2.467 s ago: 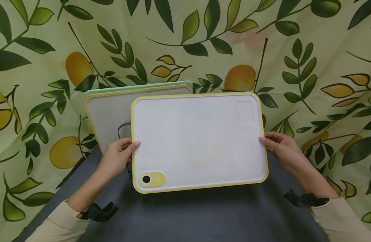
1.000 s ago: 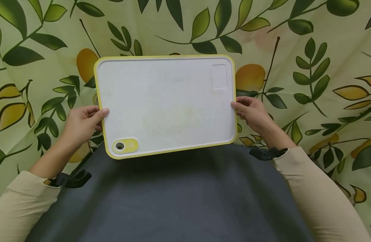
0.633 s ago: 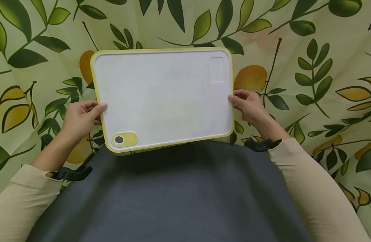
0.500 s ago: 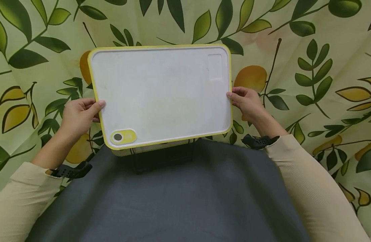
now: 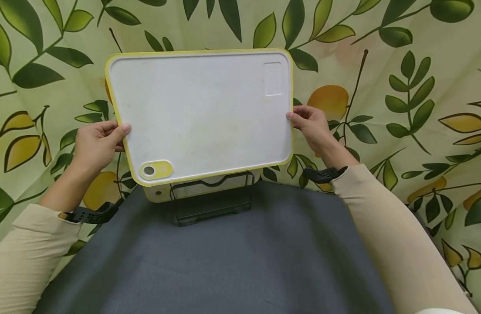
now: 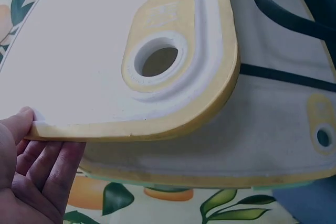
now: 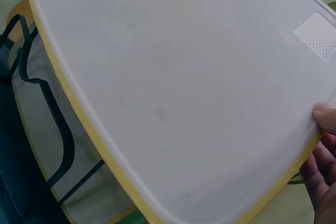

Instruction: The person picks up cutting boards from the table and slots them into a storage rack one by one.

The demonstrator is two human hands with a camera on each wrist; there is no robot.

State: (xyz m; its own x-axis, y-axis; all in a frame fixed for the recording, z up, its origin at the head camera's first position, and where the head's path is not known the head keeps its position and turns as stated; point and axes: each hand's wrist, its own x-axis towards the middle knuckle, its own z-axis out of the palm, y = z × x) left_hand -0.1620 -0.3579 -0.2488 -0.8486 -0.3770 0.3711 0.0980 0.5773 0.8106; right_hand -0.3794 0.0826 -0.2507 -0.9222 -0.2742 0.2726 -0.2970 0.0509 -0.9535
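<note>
A white cutting board (image 5: 201,113) with a yellow rim is held up at a slight tilt, its yellow-ringed hole at the lower left corner. My left hand (image 5: 97,146) pinches its left edge, thumb on the front face and fingers behind. On the opposite edge, my right hand (image 5: 313,128) grips the same way. Below and behind it, a black wire rack (image 7: 65,140) holds a second yellow-rimmed board (image 6: 262,135), mostly hidden in the head view. The held board's lower edge overlaps the top of the rack there.
The rack stands near the far end of a dark grey table (image 5: 225,261). Behind it hangs a leaf-and-fruit patterned cloth (image 5: 381,87). A pale green edge (image 6: 283,185) shows behind the second board in the left wrist view.
Both hands have carried the cutting board up and to the left in the head view, in front of the second board. Lately it rose further, and the rack's wires came into sight beneath it.
</note>
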